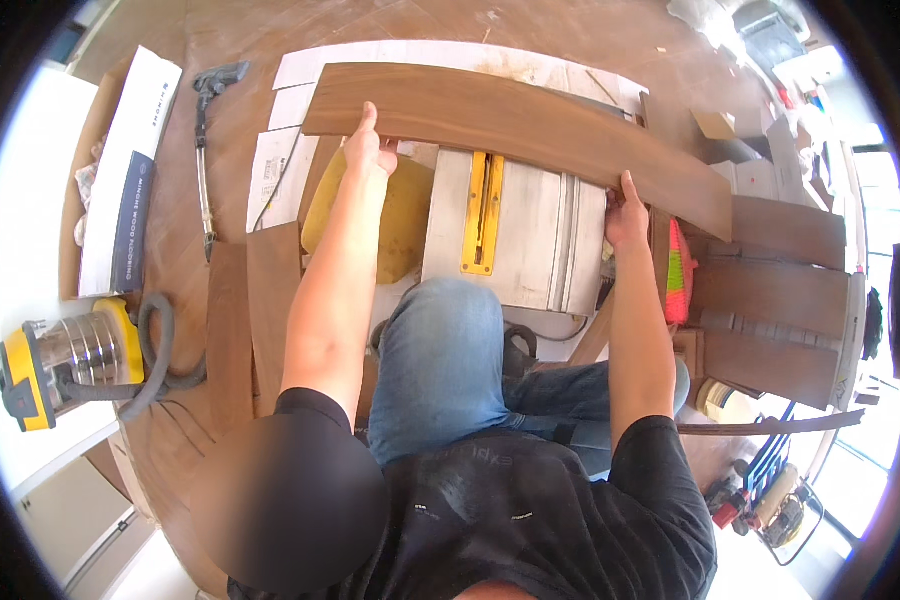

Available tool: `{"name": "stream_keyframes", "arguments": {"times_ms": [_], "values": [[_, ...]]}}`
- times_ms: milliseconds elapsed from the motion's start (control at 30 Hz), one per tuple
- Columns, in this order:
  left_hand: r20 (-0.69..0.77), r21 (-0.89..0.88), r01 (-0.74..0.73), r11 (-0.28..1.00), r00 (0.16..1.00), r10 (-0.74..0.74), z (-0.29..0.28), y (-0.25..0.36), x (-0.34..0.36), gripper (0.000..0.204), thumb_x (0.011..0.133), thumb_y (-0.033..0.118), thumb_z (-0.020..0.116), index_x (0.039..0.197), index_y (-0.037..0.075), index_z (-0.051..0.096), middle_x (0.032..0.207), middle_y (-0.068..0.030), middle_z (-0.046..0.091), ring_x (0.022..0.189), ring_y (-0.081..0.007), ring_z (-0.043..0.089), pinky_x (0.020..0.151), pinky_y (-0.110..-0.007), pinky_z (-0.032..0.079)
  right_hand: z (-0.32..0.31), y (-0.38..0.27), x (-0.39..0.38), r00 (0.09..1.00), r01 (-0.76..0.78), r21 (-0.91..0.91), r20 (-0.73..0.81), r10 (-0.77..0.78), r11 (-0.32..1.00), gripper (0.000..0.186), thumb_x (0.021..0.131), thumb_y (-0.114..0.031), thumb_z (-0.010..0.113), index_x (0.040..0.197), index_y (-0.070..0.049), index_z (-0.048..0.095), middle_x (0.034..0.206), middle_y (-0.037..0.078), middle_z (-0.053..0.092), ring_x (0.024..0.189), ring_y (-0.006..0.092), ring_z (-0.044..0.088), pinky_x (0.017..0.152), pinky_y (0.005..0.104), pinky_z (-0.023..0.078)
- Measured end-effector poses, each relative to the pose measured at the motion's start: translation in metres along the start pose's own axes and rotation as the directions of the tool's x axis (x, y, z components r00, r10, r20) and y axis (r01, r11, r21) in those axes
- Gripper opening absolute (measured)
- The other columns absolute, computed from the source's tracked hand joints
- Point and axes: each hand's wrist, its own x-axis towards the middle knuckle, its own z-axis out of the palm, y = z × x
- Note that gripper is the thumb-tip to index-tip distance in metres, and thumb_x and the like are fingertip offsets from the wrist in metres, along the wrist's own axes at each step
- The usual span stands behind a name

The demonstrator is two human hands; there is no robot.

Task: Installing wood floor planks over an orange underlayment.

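Observation:
A long brown wooden floorboard (510, 120) is held up in both hands, slanting down toward the right. My left hand (370, 150) grips its near edge toward the left end, thumb on top and fingers mostly hidden beneath. Farther right, my right hand (626, 215) clasps the same edge, its thumb on the face of the board. Below the board is a table saw (545, 245) with a pale metal top, partly covered by the board. A yellow insert plate (481, 225) with a dark slot is set in that top. No blade can be made out.
Brown boards (232, 330) lie on the left floor, with more boards (770, 295) on the right. A yellow and grey vacuum cleaner (80, 365) stands left, its floor wand (204, 130) farther off. A long open carton (135, 130) is at far left. A pink and green item (678, 275) lies beside the saw.

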Motion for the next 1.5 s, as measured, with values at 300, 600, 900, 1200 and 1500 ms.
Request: {"name": "stream_keyframes", "arguments": {"times_ms": [300,600,900,1200,1500], "values": [[0.184,0.270,0.134,0.954,0.965,-0.187,0.000,-0.039,-0.033,0.034,0.093,0.006,0.073,0.123,0.011,0.059,0.117,-0.0057,0.067,0.109,-0.0217,0.065,0.098,-0.037,0.057,0.008,-0.002,-0.011,0.993,0.116,-0.084,0.035,-0.114,0.990,0.039,0.093,-0.006,0.075,0.127,0.004,0.059,0.126,0.010,0.064,0.108,0.0212,0.064,0.091,0.0341,0.053],[0.179,0.290,0.105,0.951,0.970,-0.162,-0.003,-0.042,-0.042,0.027,0.095,0.007,0.072,0.119,0.010,0.061,0.112,-0.0055,0.068,0.104,-0.0191,0.067,0.094,-0.034,0.059,0.003,0.004,-0.011,0.975,0.212,-0.145,-0.034,-0.219,0.966,0.036,0.092,-0.006,0.076,0.122,0.006,0.060,0.116,0.010,0.068,0.096,0.0210,0.066,0.083,0.0329,0.054],[0.188,0.296,0.112,0.949,0.967,-0.173,-0.006,-0.044,-0.047,0.024,0.095,0.009,0.072,0.117,0.007,0.062,0.110,-0.0061,0.069,0.102,-0.0182,0.067,0.093,-0.032,0.060,0.002,0.005,-0.013,0.971,0.227,-0.128,-0.039,-0.234,0.965,0.036,0.091,-0.006,0.076,0.121,0.006,0.060,0.111,0.010,0.069,0.089,0.0188,0.066,0.077,0.0311,0.054],[0.164,0.310,0.146,0.939,0.965,-0.204,-0.011,-0.039,-0.041,0.033,0.094,0.004,0.072,0.124,0.008,0.058,0.117,-0.0078,0.068,0.106,-0.0199,0.067,0.093,-0.033,0.058,0.007,0.006,-0.021,0.972,0.215,-0.109,-0.071,-0.223,0.971,0.036,0.091,-0.003,0.075,0.123,0.004,0.059,0.113,0.009,0.068,0.091,0.0176,0.066,0.075,0.0286,0.054],[0.115,0.345,0.132,0.929,0.977,-0.181,-0.005,-0.040,-0.050,0.031,0.094,0.005,0.072,0.121,0.006,0.058,0.115,-0.0086,0.066,0.106,-0.0206,0.065,0.095,-0.035,0.058,-0.003,0.007,-0.017,0.972,0.225,-0.075,-0.048,-0.229,0.971,0.039,0.090,-0.002,0.076,0.125,0.004,0.058,0.112,0.008,0.068,0.092,0.0164,0.066,0.073,0.0276,0.055]]}}
